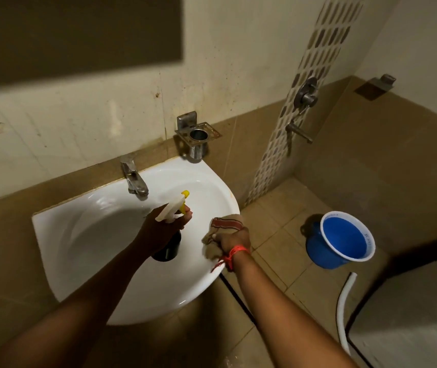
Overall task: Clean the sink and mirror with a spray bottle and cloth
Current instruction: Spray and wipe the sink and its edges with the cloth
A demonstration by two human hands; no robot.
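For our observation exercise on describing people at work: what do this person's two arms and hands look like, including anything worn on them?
Both arms are bare, with no sleeves or gloves in view. The right hand has a red-orange thread tied round its wrist, knotted with loose ends hanging down. The left hand and its wrist show nothing worn. No rings or watch can be made out.

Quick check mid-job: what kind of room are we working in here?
A bathroom, most likely a small one with an open shower area: a wall-hung white sink with a chrome faucet, a shower mixer valve on the tiled wall, and a blue bucket on the floor.
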